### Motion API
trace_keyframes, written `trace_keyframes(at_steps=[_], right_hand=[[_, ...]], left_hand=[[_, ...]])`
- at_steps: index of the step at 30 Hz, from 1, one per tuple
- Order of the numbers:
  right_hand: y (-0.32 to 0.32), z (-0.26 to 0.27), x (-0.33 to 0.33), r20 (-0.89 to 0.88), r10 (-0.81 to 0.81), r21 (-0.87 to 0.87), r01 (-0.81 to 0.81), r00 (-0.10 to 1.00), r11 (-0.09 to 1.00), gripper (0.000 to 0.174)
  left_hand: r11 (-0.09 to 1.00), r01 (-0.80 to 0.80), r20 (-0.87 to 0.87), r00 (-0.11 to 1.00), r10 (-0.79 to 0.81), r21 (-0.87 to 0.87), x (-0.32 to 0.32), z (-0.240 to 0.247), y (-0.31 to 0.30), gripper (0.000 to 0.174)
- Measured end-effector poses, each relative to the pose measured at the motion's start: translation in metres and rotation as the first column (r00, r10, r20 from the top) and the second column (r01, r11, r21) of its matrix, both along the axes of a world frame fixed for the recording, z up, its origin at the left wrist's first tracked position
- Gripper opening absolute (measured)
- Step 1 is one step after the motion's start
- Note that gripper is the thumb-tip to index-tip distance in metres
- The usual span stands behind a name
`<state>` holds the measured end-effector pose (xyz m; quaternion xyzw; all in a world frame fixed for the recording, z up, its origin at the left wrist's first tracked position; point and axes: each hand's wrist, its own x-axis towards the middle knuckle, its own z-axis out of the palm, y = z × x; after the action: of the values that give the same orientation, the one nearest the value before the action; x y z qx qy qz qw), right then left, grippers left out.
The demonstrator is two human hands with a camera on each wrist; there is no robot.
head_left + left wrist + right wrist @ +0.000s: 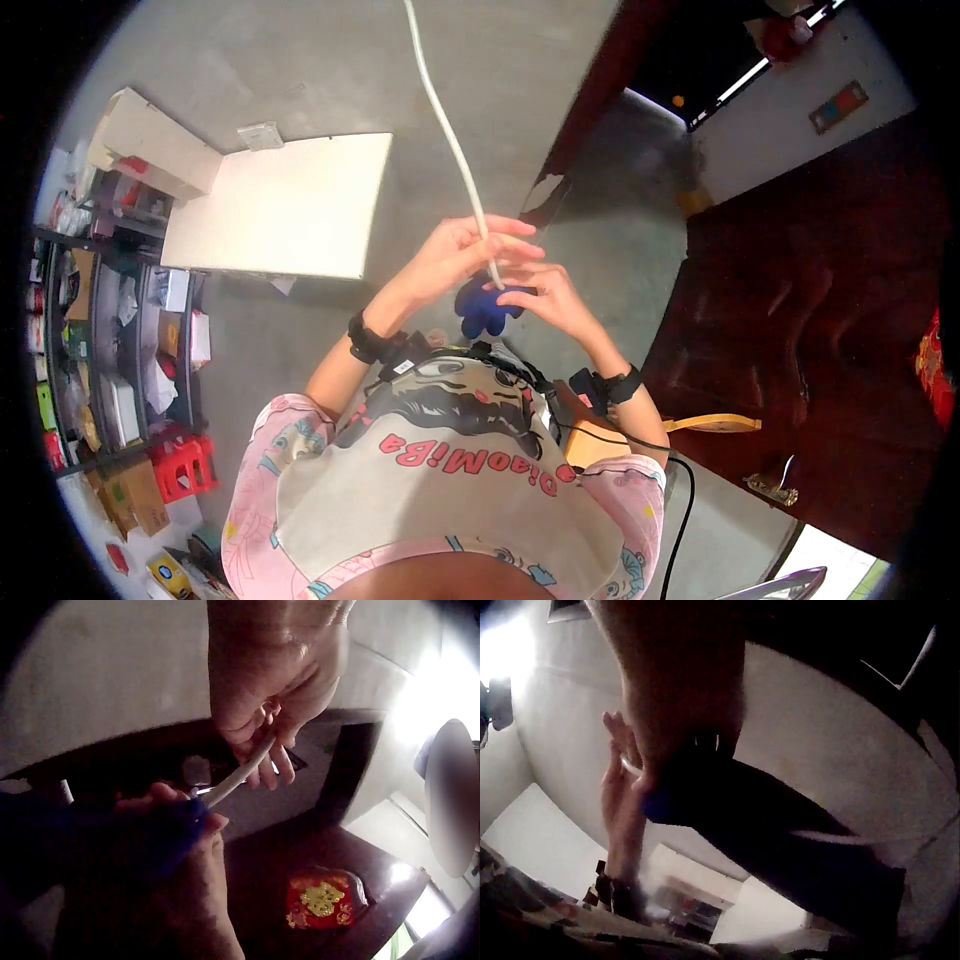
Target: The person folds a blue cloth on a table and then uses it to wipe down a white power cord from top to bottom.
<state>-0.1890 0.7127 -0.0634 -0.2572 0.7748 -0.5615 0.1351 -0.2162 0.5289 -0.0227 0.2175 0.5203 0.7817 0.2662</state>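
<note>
A long white cord (pixel 450 140), or a thin bendy rod, runs from the top of the head view down to both hands. My left hand (pixel 465 255) pinches it with the thumb against the fingers, the other fingers reaching forward. Just below, my right hand (pixel 550 298) grips a dark blue, bunched cloth-like thing (pixel 482 308) where the cord meets it. In the left wrist view the cord (pixel 240 774) enters the blue thing's end beside the right fingertips. The right wrist view shows a long dark length (pixel 780 832) hanging from the right hand; its details are lost in shadow.
A white board-like surface (pixel 285 205) stands at the left by a wall. Shelves (pixel 120 350) with packed goods and a red plastic stool (pixel 185 468) are at far left. To the right is a dark red wooden surface (pixel 770 300). A black cable (pixel 688 500) hangs by the right arm.
</note>
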Motion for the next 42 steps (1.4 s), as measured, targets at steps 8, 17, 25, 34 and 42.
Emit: trace_keyframes(at_steps=[8,17,25,34,42], right_hand=[[0.018,0.011,0.001,-0.288,-0.229,0.012,0.242,0.93,0.97,0.013],[-0.016,0.094,-0.018,-0.543,-0.503,-0.24,0.449,0.673,0.861,0.006],[-0.052,0.096,-0.039,-0.615,-0.15,-0.222,0.012,0.774,0.975,0.015],[-0.063,0.115,-0.068,-0.698,-0.05,-0.102,-0.031,0.714,0.994,0.013],[-0.068,0.125,-0.075,-0.629,0.254,0.032,-0.302,0.734,0.953,0.012]], left_hand=[[0.995,-0.014,0.003,1.0,0.014,0.103,0.011,0.003,-0.008,0.037],[0.978,-0.061,0.119,0.992,0.038,0.198,0.029,0.015,-0.007,0.024],[0.999,-0.014,0.054,0.998,0.011,0.045,0.033,0.03,-0.019,0.018],[0.986,0.043,0.241,0.967,-0.082,0.164,0.036,0.04,-0.025,0.039],[0.955,0.07,0.276,0.949,-0.153,0.288,0.041,0.044,-0.034,0.034]])
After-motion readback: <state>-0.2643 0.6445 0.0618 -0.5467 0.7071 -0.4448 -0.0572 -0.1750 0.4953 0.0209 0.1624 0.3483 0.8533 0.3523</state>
